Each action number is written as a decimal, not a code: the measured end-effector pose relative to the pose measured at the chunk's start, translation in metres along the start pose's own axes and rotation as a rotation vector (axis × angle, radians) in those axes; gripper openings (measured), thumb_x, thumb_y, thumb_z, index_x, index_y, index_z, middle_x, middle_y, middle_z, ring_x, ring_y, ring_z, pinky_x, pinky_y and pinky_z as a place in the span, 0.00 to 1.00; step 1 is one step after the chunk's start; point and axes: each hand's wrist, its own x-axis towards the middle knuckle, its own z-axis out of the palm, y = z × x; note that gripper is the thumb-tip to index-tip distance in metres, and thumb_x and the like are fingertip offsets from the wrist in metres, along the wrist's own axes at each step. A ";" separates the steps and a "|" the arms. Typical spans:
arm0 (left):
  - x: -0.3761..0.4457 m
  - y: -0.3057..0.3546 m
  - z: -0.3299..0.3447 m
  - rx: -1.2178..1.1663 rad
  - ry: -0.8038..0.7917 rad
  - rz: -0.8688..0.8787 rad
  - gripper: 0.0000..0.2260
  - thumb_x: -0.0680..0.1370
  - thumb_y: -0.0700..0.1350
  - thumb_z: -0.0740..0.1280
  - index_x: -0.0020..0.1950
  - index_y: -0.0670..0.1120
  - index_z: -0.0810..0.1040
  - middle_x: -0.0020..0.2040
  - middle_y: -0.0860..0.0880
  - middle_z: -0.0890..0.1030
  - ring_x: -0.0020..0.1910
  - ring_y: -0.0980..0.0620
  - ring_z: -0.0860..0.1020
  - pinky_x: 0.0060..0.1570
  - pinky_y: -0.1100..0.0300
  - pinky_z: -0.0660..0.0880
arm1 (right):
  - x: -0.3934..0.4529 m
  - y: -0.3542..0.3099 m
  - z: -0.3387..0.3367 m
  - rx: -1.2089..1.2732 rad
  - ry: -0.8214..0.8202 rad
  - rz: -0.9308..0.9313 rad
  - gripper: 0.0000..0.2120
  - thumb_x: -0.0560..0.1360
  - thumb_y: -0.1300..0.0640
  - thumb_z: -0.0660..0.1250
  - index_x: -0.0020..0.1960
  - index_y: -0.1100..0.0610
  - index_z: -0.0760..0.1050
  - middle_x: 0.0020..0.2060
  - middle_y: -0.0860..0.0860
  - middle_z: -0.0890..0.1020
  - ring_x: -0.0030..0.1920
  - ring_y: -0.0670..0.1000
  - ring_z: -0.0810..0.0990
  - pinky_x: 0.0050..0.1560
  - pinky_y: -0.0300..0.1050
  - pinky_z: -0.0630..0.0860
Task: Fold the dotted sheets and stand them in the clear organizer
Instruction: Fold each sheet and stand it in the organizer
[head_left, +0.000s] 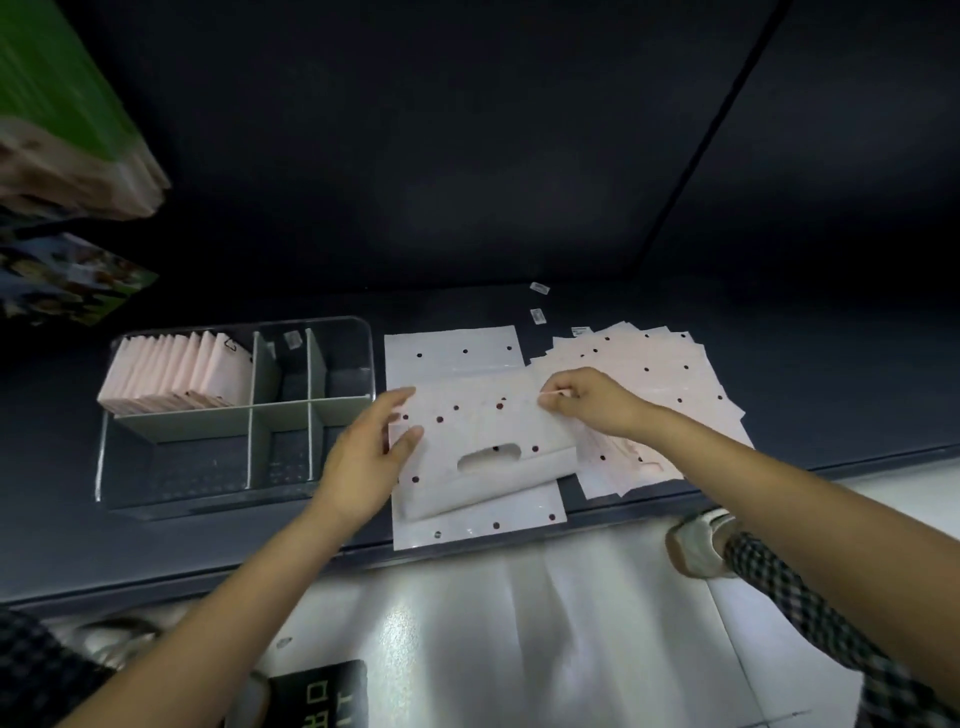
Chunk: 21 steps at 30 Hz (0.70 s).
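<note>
Left hand (371, 452) pinches the dotted sheet's (483, 441) left edge; right hand (592, 402) pinches its far right corner. Loose sheets (670, 384) fan beyond the right hand. The clear organizer (234, 415), left of the left hand, holds folded sheets (176, 371) upright in its far-left compartment.

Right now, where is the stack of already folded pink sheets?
In the head view, the folded pink sheets stand in the back-left compartment of the clear plastic organizer, left of the flat white dotted sheet.

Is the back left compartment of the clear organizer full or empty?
Nearly full. A row of folded pink sheets stands upright in that compartment of the clear organizer, filling most of its width.
</note>
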 end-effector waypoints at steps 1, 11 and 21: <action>-0.002 0.001 0.001 0.104 0.082 0.081 0.18 0.80 0.45 0.64 0.69 0.51 0.69 0.66 0.57 0.71 0.63 0.59 0.68 0.60 0.62 0.66 | 0.010 0.001 0.003 -0.004 0.032 0.008 0.08 0.78 0.57 0.64 0.46 0.60 0.79 0.45 0.50 0.81 0.48 0.48 0.77 0.54 0.44 0.71; -0.028 -0.035 0.047 0.681 -0.282 0.391 0.25 0.82 0.52 0.56 0.77 0.47 0.57 0.78 0.51 0.52 0.77 0.51 0.47 0.73 0.53 0.36 | 0.077 0.016 0.031 -0.091 0.172 0.145 0.09 0.79 0.56 0.62 0.52 0.58 0.78 0.52 0.53 0.80 0.53 0.52 0.75 0.49 0.40 0.66; -0.033 -0.066 0.058 0.946 -0.462 0.343 0.31 0.82 0.59 0.47 0.77 0.47 0.37 0.76 0.50 0.35 0.76 0.50 0.36 0.70 0.50 0.29 | 0.096 0.024 0.044 -0.252 0.279 0.186 0.11 0.79 0.55 0.61 0.58 0.57 0.75 0.58 0.56 0.78 0.59 0.56 0.74 0.57 0.46 0.72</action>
